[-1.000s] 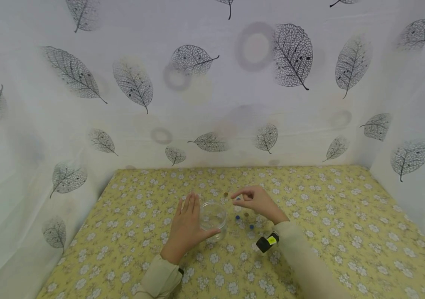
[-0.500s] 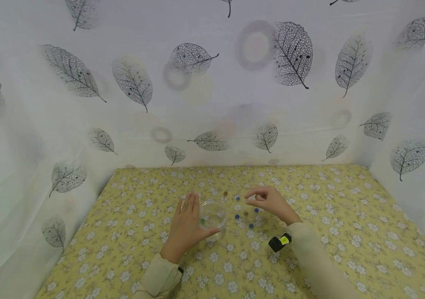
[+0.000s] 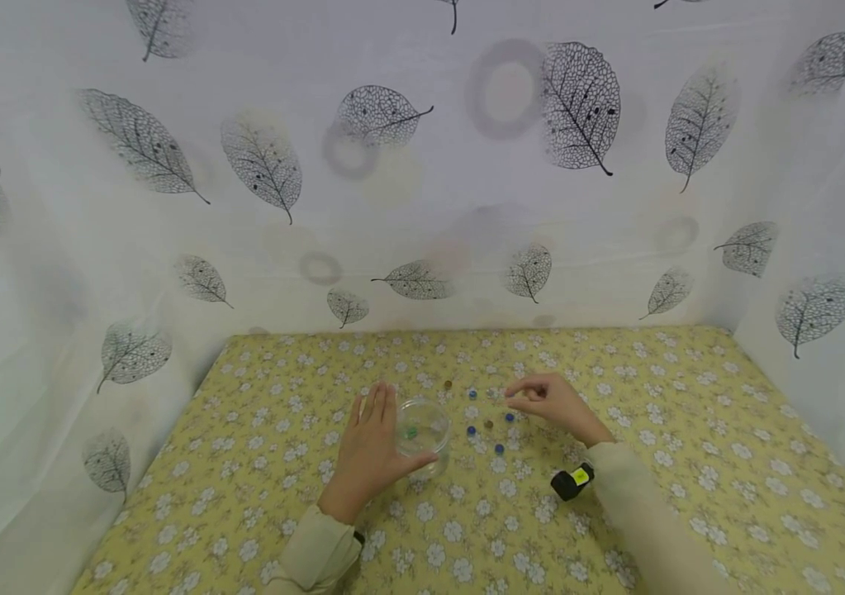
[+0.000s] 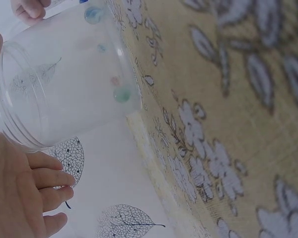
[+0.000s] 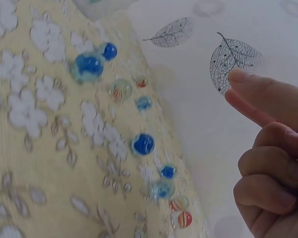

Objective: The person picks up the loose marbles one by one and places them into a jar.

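We see a clear jar (image 4: 77, 94) upright on the flowered yellow counter (image 3: 244, 463), long axis vertical, mouth pointing up. Walls see-through and straight, screw ridges around the wide neck. We see a green marble (image 3: 411, 432) inside, low by the base; round, glassy, a bit cloudy through the wall. Left hand (image 3: 372, 454) is at the jar's left, fingers straight, thumb spread wide across the near side; contact we can't tell. Right hand (image 3: 552, 405) is over the counter, right of the jar: index and thumb tips a narrow gap apart, other fingers curled. Loose blue marbles (image 5: 142, 144) and amber ones (image 3: 448, 384) lie scattered near it, shiny, some blues streaked white.
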Demonstrator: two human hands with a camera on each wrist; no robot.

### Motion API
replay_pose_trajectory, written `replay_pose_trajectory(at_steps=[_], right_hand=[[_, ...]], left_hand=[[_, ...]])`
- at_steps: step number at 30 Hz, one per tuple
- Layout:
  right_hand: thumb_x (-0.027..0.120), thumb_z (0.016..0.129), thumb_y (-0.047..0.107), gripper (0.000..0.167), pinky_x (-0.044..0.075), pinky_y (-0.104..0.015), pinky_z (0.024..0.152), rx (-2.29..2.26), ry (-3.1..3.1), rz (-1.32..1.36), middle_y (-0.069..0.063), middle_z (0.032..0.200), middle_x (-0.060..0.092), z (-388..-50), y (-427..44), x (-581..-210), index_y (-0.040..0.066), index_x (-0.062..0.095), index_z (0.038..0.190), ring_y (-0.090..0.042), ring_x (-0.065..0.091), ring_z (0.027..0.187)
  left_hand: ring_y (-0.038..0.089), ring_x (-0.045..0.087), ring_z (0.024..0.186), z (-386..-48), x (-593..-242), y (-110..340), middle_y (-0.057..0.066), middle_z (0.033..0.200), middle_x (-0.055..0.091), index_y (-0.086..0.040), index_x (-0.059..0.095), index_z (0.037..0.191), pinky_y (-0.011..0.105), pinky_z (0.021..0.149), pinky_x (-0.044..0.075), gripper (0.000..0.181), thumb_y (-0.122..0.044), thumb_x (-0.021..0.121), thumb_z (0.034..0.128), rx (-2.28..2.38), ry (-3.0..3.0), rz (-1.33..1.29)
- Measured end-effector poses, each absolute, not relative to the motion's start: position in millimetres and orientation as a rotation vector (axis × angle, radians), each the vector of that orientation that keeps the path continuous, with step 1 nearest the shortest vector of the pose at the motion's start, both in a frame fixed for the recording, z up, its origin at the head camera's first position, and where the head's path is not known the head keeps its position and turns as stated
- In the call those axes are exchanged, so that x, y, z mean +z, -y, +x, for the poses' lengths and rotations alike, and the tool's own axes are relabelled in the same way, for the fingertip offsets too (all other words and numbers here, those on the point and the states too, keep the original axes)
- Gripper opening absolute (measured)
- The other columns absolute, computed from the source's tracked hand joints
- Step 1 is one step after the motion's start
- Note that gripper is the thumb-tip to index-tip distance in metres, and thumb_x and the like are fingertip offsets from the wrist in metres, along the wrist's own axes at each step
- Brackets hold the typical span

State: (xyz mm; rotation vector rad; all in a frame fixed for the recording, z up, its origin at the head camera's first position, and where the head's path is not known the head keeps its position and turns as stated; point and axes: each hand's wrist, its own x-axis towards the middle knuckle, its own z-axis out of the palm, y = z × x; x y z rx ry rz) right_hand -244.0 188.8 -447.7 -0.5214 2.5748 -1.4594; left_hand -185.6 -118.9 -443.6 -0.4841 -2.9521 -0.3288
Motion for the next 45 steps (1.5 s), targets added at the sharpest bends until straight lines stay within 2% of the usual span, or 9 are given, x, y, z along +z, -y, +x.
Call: replay_pose_trajectory(at_steps=[5, 10, 17, 26, 31, 34, 37, 40, 45], right_hand=[[0.066, 0.088, 0.020, 0.023, 0.040, -0.025, 0.057, -1.414, -2.592, -0.474, 0.001, 0.059, 0.041, -249.7, -197.8, -454.8, 0.003, 0.071, 0.103, -0.006, 0.026, 0.047], [0.068, 0.087, 0.021, 0.023, 0.041, -0.025, 0.058, -1.408, -2.571, -0.443, -0.003, 0.075, 0.056, -254.6, -204.9, -461.0, 0.004, 0.071, 0.102, -0.005, 0.026, 0.048], [0.069, 0.086, 0.024, 0.025, 0.037, -0.024, 0.049, -1.352, -2.549, -0.408, 0.005, 0.051, 0.036, -259.4, -210.2, -466.0, 0.004, 0.072, 0.101, -0.005, 0.024, 0.045], [0.069, 0.085, 0.016, 0.018, 0.032, -0.022, 0.046, -1.250, -2.575, -0.423, 0.006, 0.052, 0.037, -264.6, -212.3, -470.0, 0.005, 0.073, 0.099, -0.004, 0.025, 0.045], [0.069, 0.085, 0.015, 0.014, 0.033, -0.024, 0.048, -1.229, -2.578, -0.393, -0.004, 0.082, 0.064, -265.0, -211.6, -470.4, 0.009, 0.074, 0.096, -0.007, 0.027, 0.048], [0.069, 0.085, 0.014, 0.012, 0.033, -0.024, 0.049, -1.219, -2.582, -0.377, -0.014, 0.104, 0.066, -265.2, -211.3, -470.8, 0.011, 0.074, 0.095, -0.008, 0.027, 0.048], [0.069, 0.085, 0.012, 0.011, 0.032, -0.024, 0.048, -1.191, -2.597, -0.391, -0.022, 0.115, 0.064, -265.3, -211.8, -471.5, 0.010, 0.074, 0.094, -0.007, 0.026, 0.048], [0.069, 0.084, 0.010, 0.012, 0.031, -0.024, 0.048, -1.164, -2.614, -0.410, -0.023, 0.121, 0.061, -265.2, -212.3, -472.4, 0.009, 0.074, 0.095, -0.007, 0.025, 0.048], [0.072, 0.081, 0.010, 0.014, 0.030, -0.024, 0.048, -1.147, -2.631, -0.420, -0.014, 0.101, 0.068, -264.7, -212.6, -472.7, 0.007, 0.074, 0.095, -0.007, 0.026, 0.049]], left_hand=[[0.033, 0.020, 0.145, -185.0, -442.6, 118.8, 0.020, 0.155, 0.017, 0.004, 0.019, 0.148, 0.051, 0.118, 0.016, 0.116, -0.076, 0.055, 0.0726, -0.323, 2.949, -0.483], [0.033, 0.020, 0.145, -185.0, -442.3, 119.0, 0.020, 0.155, 0.017, 0.005, 0.020, 0.148, 0.052, 0.118, 0.017, 0.116, -0.076, 0.056, 0.0721, -0.316, 2.952, -0.477], [0.032, 0.019, 0.145, -185.2, -442.3, 118.9, 0.020, 0.155, 0.016, 0.004, 0.019, 0.148, 0.051, 0.119, 0.016, 0.117, -0.077, 0.055, 0.0721, -0.311, 2.959, -0.471], [0.033, 0.020, 0.145, -185.3, -443.4, 119.1, 0.020, 0.155, 0.017, 0.004, 0.018, 0.148, 0.051, 0.118, 0.016, 0.117, -0.077, 0.055, 0.0720, -0.301, 2.955, -0.470], [0.034, 0.021, 0.144, -185.4, -444.3, 119.0, 0.021, 0.155, 0.019, 0.005, 0.020, 0.148, 0.051, 0.118, 0.018, 0.117, -0.077, 0.055, 0.0717, -0.288, 2.935, -0.477], [0.034, 0.022, 0.144, -185.4, -444.8, 119.1, 0.021, 0.154, 0.020, 0.005, 0.022, 0.147, 0.052, 0.117, 0.019, 0.117, -0.078, 0.055, 0.0716, -0.279, 2.925, -0.479], [0.034, 0.021, 0.144, -185.5, -444.6, 118.9, 0.021, 0.154, 0.019, 0.005, 0.021, 0.148, 0.052, 0.118, 0.019, 0.117, -0.078, 0.054, 0.0717, -0.278, 2.930, -0.479], [0.033, 0.020, 0.144, -185.3, -443.7, 118.6, 0.021, 0.155, 0.019, 0.005, 0.019, 0.148, 0.051, 0.118, 0.018, 0.118, -0.078, 0.055, 0.0716, -0.283, 2.933, -0.477], [0.034, 0.022, 0.144, -185.0, -443.6, 119.0, 0.022, 0.154, 0.021, 0.005, 0.021, 0.147, 0.051, 0.117, 0.020, 0.117, -0.077, 0.055, 0.0714, -0.289, 2.925, -0.477]])
